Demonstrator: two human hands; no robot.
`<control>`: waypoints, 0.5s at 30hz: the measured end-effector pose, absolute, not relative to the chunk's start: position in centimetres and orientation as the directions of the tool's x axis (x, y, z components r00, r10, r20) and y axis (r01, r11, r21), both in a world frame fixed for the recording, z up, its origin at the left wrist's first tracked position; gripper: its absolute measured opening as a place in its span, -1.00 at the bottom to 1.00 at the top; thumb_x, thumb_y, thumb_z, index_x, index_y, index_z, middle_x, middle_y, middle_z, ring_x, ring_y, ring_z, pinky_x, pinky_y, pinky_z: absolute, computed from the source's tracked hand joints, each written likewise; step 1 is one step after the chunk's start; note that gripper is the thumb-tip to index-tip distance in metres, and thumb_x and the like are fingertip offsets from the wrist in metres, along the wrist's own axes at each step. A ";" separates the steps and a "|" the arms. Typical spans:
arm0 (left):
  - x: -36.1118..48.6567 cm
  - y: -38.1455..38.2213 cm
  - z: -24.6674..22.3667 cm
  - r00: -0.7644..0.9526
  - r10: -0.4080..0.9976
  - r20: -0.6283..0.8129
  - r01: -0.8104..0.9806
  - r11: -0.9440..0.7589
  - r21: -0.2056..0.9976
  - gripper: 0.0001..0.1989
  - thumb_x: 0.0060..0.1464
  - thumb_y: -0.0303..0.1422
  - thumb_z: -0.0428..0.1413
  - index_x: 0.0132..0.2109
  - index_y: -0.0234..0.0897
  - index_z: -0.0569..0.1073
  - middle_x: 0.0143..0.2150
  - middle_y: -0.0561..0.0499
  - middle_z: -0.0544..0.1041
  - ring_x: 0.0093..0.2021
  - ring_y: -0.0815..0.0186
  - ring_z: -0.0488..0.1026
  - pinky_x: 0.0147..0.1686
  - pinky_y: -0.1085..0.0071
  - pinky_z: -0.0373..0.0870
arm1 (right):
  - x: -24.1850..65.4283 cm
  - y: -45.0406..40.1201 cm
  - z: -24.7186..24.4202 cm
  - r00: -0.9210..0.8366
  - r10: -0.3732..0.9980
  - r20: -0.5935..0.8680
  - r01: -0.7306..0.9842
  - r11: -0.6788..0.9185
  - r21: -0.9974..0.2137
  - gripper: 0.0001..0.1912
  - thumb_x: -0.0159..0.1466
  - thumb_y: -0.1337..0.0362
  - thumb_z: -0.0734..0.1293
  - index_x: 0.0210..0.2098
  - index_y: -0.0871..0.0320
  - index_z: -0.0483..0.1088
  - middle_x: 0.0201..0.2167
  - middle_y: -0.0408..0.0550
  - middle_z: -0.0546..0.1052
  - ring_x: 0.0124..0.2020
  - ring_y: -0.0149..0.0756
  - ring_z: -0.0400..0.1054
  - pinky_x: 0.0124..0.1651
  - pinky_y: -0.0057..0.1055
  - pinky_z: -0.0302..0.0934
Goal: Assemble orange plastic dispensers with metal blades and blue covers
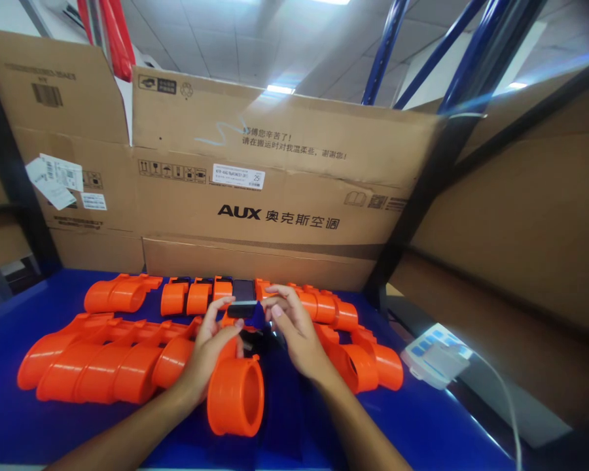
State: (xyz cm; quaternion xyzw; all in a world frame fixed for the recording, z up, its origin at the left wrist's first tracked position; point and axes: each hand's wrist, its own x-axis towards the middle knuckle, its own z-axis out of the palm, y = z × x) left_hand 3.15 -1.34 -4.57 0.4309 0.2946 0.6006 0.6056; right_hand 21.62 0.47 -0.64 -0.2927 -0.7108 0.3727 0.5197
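Orange ring [224, 400] | glossy, hollow cylinder | dark strip [241, 310] in left hand [212, 345]

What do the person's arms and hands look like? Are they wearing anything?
The left hand and right hand are bare: no gloves, no rings that I can see. The forearms are bare too, with no sleeves, watches or bracelets in view.

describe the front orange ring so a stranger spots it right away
Find the blue table in front of the AUX cardboard, then look between the left forearm and right forearm. The orange ring shows just below the left hand, lower in the picture than every other orange piece.
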 end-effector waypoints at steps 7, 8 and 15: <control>3.3 -2.1 -3.6 0.292 0.938 0.187 -0.517 -0.009 0.856 -0.20 0.10 -0.20 0.31 0.40 -0.13 0.17 -0.52 0.08 0.55 -0.56 0.24 0.52 -0.44 0.37 0.45 | 21.6 0.4 0.1 -0.507 0.786 0.354 -0.108 0.350 -0.931 -0.53 0.38 -0.10 0.30 0.15 0.00 0.29 -0.13 -0.01 0.54 -0.12 -0.13 0.46 0.02 -0.18 0.32; 3.3 -2.2 -3.5 0.308 0.934 0.180 -0.519 0.006 0.855 -0.20 0.09 -0.21 0.32 0.40 -0.12 0.19 -0.48 0.05 0.57 -0.55 0.23 0.54 -0.44 0.37 0.46 | 21.6 0.4 0.1 -0.509 0.788 0.346 -0.098 0.346 -0.933 -0.52 0.37 -0.13 0.31 0.13 0.01 0.31 -0.12 0.00 0.54 -0.12 -0.13 0.46 -0.01 -0.19 0.33; 2.7 -2.1 -3.8 0.434 0.875 0.213 -0.545 0.067 0.835 -0.26 0.02 -0.21 0.38 0.32 -0.14 0.37 -0.04 -0.21 0.62 -0.29 0.04 0.67 -0.32 0.19 0.61 | 21.1 0.3 -0.4 -0.406 0.823 0.397 -0.060 0.410 -0.910 -0.57 0.35 -0.11 0.35 0.01 0.04 0.30 -0.19 -0.05 0.49 -0.18 -0.22 0.41 -0.11 -0.32 0.29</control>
